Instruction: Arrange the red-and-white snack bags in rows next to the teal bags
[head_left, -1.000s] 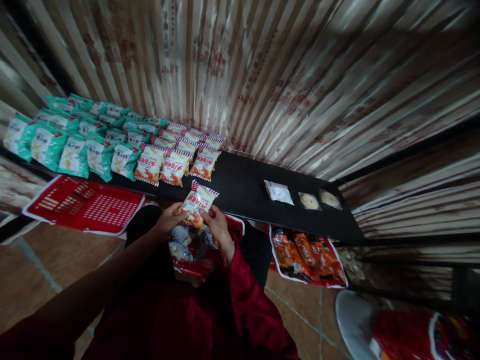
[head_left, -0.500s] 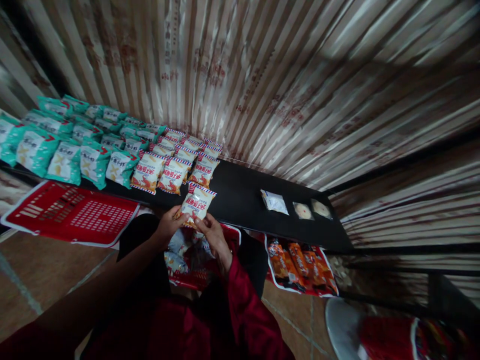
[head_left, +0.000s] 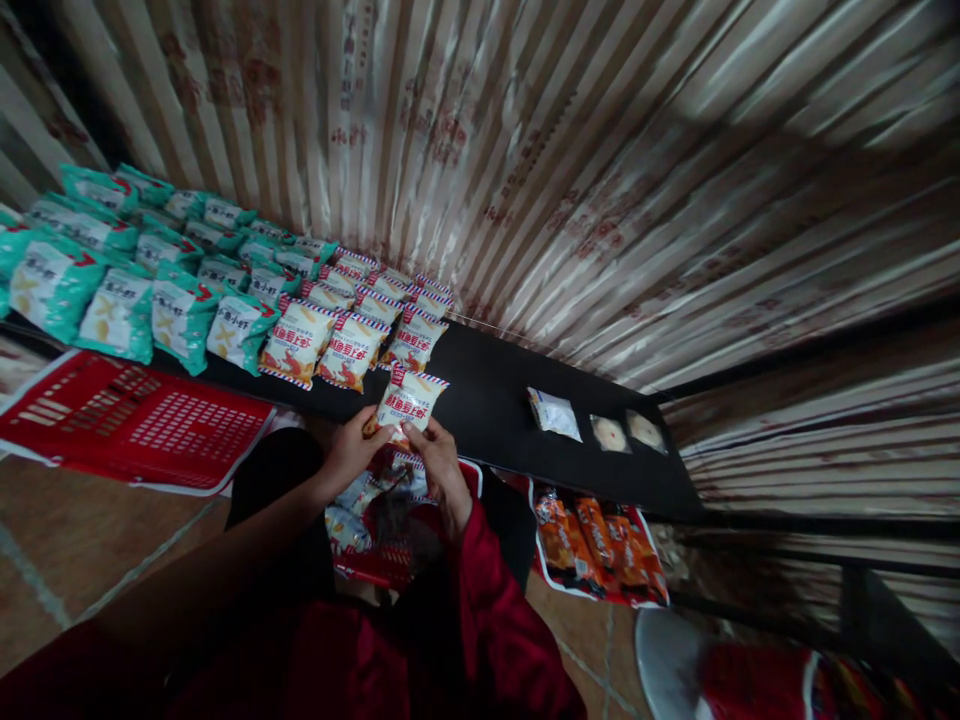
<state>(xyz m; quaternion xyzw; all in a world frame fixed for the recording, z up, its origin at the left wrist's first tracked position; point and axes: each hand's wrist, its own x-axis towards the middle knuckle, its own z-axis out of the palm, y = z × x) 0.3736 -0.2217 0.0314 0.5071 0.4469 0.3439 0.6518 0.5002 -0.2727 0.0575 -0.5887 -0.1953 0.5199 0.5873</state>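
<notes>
Black counter (head_left: pixel 484 380) runs left to right. Bare left forearm (head_left: pixel 255 530) reaches from near left toward its near edge; right arm, in a dark red sleeve (head_left: pixel 499 590), angles inward from near right. Red basket (head_left: pixel 382 565) sits below the hands. Left hand (head_left: pixel 354 450) grasps the left side of a white-and-orange snack packet (head_left: pixel 407 400); right hand (head_left: pixel 441 462) grasps its lower right. Both thumbs press the front. Packet: held at the counter's near edge, printed face visible.

Seen from the wearer's head, close above, facing forward and down past near hands (head_left: pixel 444 462) to a far curtain (head_left: pixel 480 160).
</notes>
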